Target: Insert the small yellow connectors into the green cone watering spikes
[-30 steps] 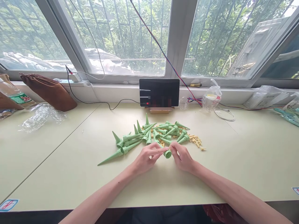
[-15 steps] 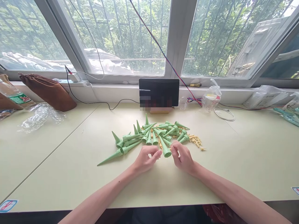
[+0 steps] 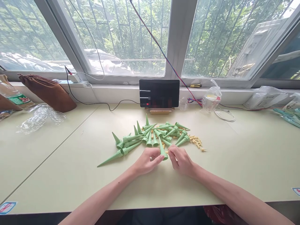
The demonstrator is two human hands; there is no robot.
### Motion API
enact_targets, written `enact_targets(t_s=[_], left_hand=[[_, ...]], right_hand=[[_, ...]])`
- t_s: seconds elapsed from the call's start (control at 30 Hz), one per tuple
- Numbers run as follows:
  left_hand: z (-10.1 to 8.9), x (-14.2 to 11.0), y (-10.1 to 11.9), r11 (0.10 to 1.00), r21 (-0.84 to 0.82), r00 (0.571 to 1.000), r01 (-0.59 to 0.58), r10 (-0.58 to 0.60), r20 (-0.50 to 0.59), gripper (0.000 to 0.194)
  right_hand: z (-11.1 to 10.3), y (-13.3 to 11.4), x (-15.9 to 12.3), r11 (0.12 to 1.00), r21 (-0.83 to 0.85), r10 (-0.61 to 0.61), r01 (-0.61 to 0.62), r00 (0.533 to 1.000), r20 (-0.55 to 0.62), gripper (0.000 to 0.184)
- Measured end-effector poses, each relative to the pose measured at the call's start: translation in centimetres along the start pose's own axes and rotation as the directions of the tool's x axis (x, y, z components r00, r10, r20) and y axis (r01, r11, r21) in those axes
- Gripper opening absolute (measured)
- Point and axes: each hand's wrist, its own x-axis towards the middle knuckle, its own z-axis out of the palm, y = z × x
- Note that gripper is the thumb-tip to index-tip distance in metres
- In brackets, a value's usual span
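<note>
My left hand (image 3: 150,161) is closed with thumb and fingers on a green plastic watering spike (image 3: 162,149), its wide open end towards me and its tip pointing away. My right hand (image 3: 180,158) pinches a small yellow plastic nozzle (image 3: 167,152), most of it covered by the fingers. The nozzle's end is at the side of the spike, close to its wide end; whether it sits in a hole I cannot tell. Just beyond both hands lies a heap of similar green spikes (image 3: 131,137), with loose yellow nozzles (image 3: 196,141) at its right.
A tablet (image 3: 159,93) leans on a small stand behind the heap. Along the window side are a brown pouch (image 3: 49,93), crumpled clear plastic (image 3: 42,118), a bagged cup (image 3: 211,99) and a coiled white cable (image 3: 225,115). The table's front edge runs below my forearms.
My left hand has closed on the spike, which has shifted slightly left and become more upright. My right hand has moved a little left, bringing the nozzle to the spike's side.
</note>
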Motion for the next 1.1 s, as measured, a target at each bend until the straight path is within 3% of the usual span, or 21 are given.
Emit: enact_targets(t_s=[0.13, 0.47, 0.8, 1.1], left_hand=[[-0.12, -0.22, -0.14, 0.999, 0.048, 0.998, -0.011, 0.008, 0.060, 0.038], [0.09, -0.24, -0.02, 0.960, 0.263, 0.993, -0.098, 0.077, 0.089, 0.026], [0.10, -0.50, -0.17, 0.927, 0.345, 0.985, -0.148, 0.105, 0.140, 0.008], [-0.49, -0.75, -0.96, 0.727, 0.650, 0.973, -0.221, 0.119, 0.197, 0.012]], right_hand=[[0.00, 0.11, -0.09, 0.999, 0.023, 0.028, -0.028, 1.000, 0.006, 0.015], [-0.44, 0.40, -0.17, 0.994, 0.055, 0.087, -0.090, 0.994, 0.064, 0.016], [-0.63, 0.30, 0.14, 0.993, 0.057, 0.096, -0.101, 0.992, 0.076, 0.018], [-0.58, 0.20, 0.02, 0.995, 0.020, 0.096, -0.099, 0.989, 0.116, 0.018]])
